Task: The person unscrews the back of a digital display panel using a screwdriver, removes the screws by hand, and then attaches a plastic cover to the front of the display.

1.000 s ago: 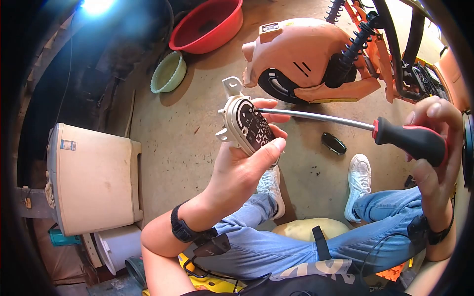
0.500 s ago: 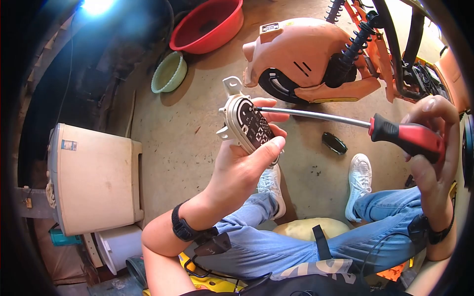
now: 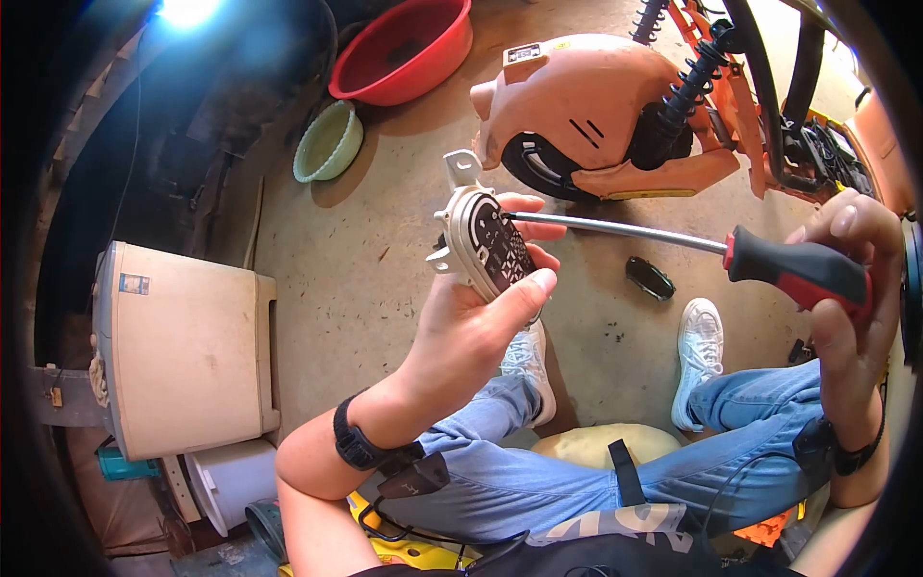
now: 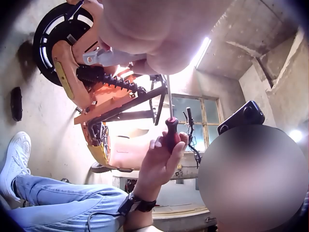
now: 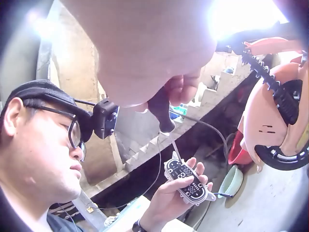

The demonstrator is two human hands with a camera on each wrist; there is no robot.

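The left hand [image 3: 471,322] grips an oval pale-rimmed panel [image 3: 492,240] with a black patterned face and metal tabs, thumb along its lower edge. A screwdriver [image 3: 625,230] has its tip at the upper end of the panel's face. Its black and red handle lies in the curled fingers of the right hand [image 3: 851,288]. In the left wrist view the right hand [image 4: 161,157] holds the handle [image 4: 171,133] from below. The right wrist view shows the panel [image 5: 186,180] held in the left hand [image 5: 166,203], with the screwdriver shaft [image 5: 175,147] meeting its face.
An orange vehicle body [image 3: 586,115] with a black spring shock stands ahead. Behind lie a red basin [image 3: 413,58] and a pale green basin [image 3: 329,141]. A dark oval piece [image 3: 651,278] rests on the floor near the shoes. At left is a cream box [image 3: 187,351].
The screwdriver handle has turned, showing more black on top than half a second ago. The panel has shifted slightly right and tilted in the left hand.
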